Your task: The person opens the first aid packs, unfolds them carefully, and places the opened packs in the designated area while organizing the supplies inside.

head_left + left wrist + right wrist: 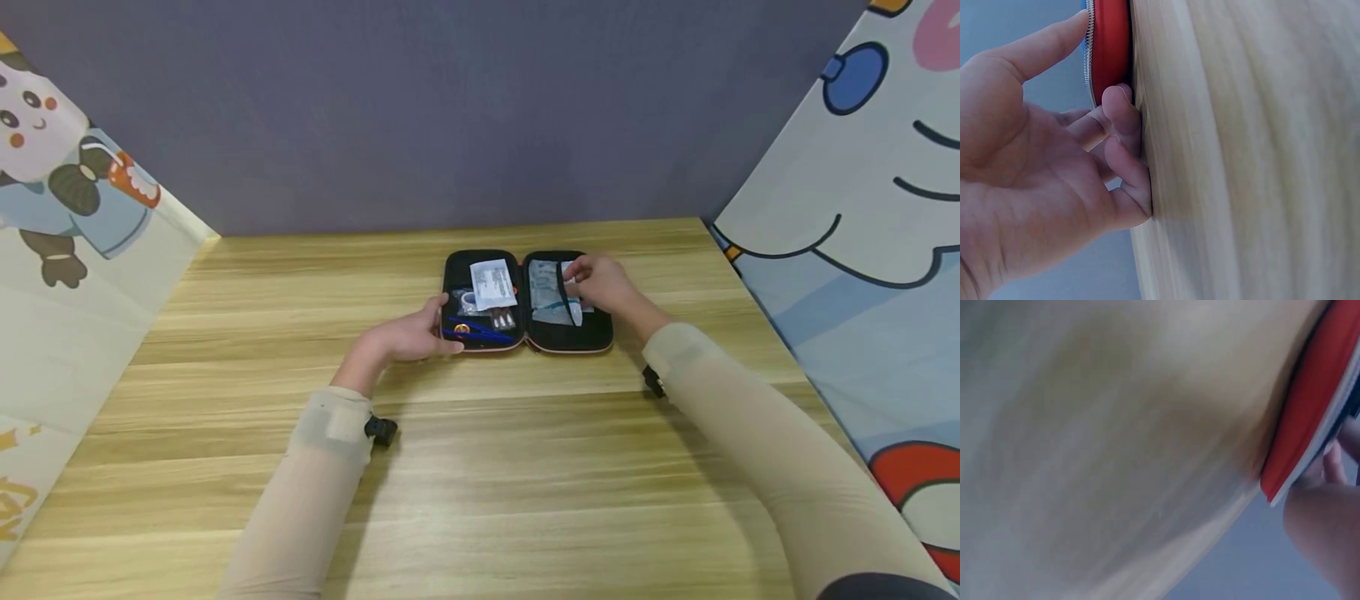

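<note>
A first-aid case (491, 346) with a black lining lies unfolded on the wooden table; the wrist views show its red outside and zipper. My left hand (411, 335) grips the outer edge of its left half. In that half are a white printed packet (492, 283), blue tweezers (483, 333) and a small blister of capsules (502, 318). My right hand (602, 285) is over the right half, its bent fingers at a black strap (565, 293) that crosses a clear bluish packet (545, 292). The fingertips are partly hidden, so what they pinch is unclear.
The wooden table (480, 483) runs back to a grey-purple panel (375, 117). Panels with cartoon prints stand at left (67, 242) and right (847, 183). A small black device (381, 431) sits at the left wrist, another (654, 382) at the right.
</note>
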`<state>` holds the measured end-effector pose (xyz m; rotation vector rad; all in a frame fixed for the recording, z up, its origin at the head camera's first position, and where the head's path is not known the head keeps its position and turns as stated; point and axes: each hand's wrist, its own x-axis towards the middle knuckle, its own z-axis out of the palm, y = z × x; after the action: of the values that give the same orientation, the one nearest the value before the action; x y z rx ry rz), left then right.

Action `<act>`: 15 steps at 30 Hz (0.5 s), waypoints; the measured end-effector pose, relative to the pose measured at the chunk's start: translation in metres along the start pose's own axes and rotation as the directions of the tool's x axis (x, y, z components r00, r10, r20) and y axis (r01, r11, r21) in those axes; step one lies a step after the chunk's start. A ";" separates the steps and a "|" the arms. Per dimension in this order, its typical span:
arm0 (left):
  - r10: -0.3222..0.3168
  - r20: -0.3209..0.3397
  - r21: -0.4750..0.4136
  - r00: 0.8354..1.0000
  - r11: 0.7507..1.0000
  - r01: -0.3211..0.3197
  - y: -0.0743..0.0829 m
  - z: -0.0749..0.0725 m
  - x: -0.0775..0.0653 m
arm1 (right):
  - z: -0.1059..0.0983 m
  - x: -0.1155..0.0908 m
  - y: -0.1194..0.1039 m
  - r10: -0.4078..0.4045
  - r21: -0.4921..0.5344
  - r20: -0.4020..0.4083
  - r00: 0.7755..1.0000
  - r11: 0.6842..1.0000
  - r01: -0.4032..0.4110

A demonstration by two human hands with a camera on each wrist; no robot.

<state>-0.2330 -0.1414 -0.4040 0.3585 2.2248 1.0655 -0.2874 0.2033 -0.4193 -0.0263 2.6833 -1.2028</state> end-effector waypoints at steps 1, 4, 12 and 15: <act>0.002 -0.003 -0.002 1.000 1.000 -0.002 0.000 0.000 0.000 | 0.000 0.000 0.000 -0.009 0.004 0.021 1.000 1.000 0.009; 0.002 -0.011 -0.006 1.000 1.000 -0.002 -0.001 0.001 -0.001 | -0.001 0.002 0.000 -0.027 0.016 0.068 0.997 1.000 0.025; 0.012 -0.004 0.001 1.000 1.000 -0.012 -0.003 0.001 0.000 | -0.016 -0.004 0.002 0.037 -0.039 0.039 0.999 0.999 -0.036; 0.012 -0.008 0.009 1.000 1.000 -0.012 -0.003 0.000 0.002 | -0.027 -0.008 0.004 0.069 -0.060 0.009 0.998 0.996 -0.068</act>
<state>-0.2341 -0.1424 -0.4071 0.3722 2.2378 1.0657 -0.2844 0.2267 -0.4027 0.0495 2.6872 -1.0990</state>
